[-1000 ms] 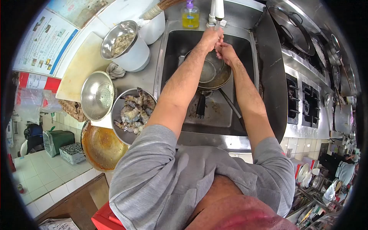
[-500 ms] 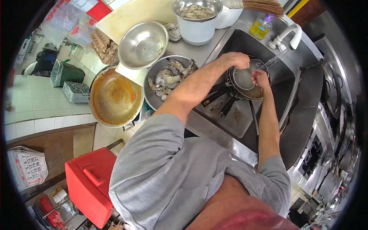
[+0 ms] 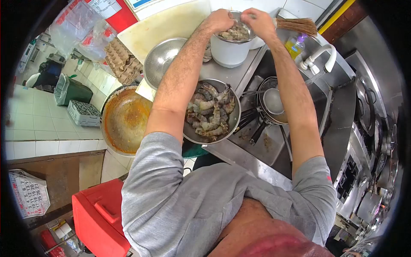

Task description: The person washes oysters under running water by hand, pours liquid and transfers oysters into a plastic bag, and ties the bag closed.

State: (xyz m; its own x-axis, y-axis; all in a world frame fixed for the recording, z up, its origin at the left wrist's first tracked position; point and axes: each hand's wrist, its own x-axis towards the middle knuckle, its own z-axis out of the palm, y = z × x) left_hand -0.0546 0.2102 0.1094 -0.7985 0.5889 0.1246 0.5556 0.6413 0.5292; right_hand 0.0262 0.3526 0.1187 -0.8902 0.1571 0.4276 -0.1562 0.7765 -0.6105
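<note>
Note metal bowl (image 3: 236,41) of shrimp (image 3: 235,33) directly between left hand (image 3: 219,20) and right hand (image 3: 259,22), both partly curled, grip indeterminable.

Silvery bowl (image 3: 234,41), white bucket (image 3: 230,55), grey-brown banded shrimp (image 3: 212,115), plain grey shirt (image 3: 205,197), red box (image 3: 100,216), orange-stained pan (image 3: 126,121)
</note>
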